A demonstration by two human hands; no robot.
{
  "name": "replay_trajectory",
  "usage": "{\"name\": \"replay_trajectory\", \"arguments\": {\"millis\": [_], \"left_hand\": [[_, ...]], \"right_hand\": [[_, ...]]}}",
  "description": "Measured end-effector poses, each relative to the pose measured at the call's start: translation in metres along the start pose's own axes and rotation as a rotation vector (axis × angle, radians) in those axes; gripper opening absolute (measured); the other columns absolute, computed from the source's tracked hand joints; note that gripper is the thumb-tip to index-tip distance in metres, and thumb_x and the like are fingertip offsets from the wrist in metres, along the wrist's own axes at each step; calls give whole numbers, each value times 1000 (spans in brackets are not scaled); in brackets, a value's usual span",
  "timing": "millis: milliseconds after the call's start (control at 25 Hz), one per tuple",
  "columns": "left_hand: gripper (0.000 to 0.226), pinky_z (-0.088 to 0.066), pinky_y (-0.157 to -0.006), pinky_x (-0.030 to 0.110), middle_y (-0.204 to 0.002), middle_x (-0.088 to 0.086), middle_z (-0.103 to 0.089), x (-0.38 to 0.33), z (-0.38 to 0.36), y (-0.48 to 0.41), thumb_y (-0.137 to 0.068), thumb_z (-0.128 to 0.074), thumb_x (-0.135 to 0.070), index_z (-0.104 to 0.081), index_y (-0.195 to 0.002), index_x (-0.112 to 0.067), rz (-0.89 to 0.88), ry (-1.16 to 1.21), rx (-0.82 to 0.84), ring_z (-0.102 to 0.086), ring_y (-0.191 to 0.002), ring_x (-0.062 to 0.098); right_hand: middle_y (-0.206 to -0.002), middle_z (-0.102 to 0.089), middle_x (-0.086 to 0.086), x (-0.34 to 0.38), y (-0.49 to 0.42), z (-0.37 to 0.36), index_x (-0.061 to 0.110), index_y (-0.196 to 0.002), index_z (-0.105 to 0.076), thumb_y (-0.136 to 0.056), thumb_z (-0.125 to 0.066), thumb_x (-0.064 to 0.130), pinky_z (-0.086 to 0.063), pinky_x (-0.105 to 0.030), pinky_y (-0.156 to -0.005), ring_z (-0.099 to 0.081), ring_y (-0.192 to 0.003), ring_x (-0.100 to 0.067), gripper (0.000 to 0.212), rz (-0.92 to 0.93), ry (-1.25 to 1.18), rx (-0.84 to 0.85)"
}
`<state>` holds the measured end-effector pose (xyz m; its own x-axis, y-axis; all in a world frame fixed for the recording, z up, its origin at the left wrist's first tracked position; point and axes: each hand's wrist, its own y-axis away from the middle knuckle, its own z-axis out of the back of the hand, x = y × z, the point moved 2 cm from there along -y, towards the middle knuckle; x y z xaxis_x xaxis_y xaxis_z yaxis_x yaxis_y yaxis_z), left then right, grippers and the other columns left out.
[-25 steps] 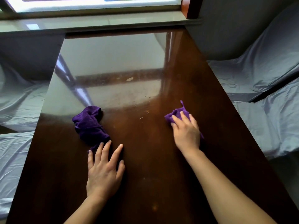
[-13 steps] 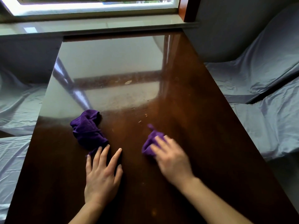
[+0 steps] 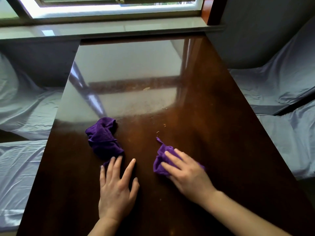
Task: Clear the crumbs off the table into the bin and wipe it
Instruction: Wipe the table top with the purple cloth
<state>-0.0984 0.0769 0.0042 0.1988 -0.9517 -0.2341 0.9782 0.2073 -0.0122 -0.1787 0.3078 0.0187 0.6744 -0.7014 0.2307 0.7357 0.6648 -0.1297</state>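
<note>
Since 1 s ago, right hand [image 3: 185,174] w/ small purple cloth [image 3: 161,160] slid toward left hand [image 3: 117,188]; grip pressing cloth flat. Left grip splayed, empty, fingertips touching spare cloth [image 3: 102,137]. Step: gathering. Crumbs [image 3: 157,123] on tabletop [image 3: 213,133] just beyond small cloth; next sweep needs further reach.

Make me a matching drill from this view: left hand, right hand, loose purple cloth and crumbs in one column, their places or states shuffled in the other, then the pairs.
Things:
1. left hand
2. right hand
3. loose purple cloth
4. crumbs

States:
A. scattered on the table beyond the right hand
B. flat on the wood, fingers spread, tips at the bunched cloth's near end
C. pressing a small purple cloth onto the table
D. bunched up, lying ahead of the left hand

Pairs: 1-B, 2-C, 3-D, 4-A
</note>
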Motion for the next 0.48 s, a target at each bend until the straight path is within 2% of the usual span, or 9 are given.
{"name": "replay_trajectory", "arguments": {"millis": [80, 160, 280, 480], "left_hand": [[60, -11, -116, 59, -152, 12, -36, 0, 0, 1, -83, -39, -50, -42, -141, -35, 53, -1, -14, -18, -146, 29], [61, -11, -116, 60, -152, 12, -35, -1, 0, 0, -83, -39, -52, -40, -142, -36, 72, -15, -14, -17, -146, 30], [62, -13, -116, 60, -153, 11, -34, 0, -3, 0, -83, -39, -53, -38, -143, -37, 63, -42, 2, -17, -147, 29], [63, -13, -115, 59, -155, 11, -33, 3, -7, -1, -83, -40, -53, -36, -144, -38, 62, -55, 4, -15, -147, 27]], "right_hand": [[-138, -60, -10, -38, -7, 8, 20, -122, -68, -87, -64, 24, -44, -46, -108, -56, -126, -34, 36, -37, 55, -52], [-135, -61, -14, -79, -34, 17, 15, -122, -68, -87, -68, 17, -41, -46, -110, -57, -125, -35, 35, -260, 56, -111], [-139, -59, -13, -109, -94, 12, 17, -125, -66, -95, -58, 24, -35, -42, -113, -50, -129, -36, 32, -568, -15, -189], [-147, -52, -3, -105, -183, -2, 27, -127, -64, -100, -48, 37, -21, -44, -119, -36, -139, -36, 33, -646, -92, -204]]}}
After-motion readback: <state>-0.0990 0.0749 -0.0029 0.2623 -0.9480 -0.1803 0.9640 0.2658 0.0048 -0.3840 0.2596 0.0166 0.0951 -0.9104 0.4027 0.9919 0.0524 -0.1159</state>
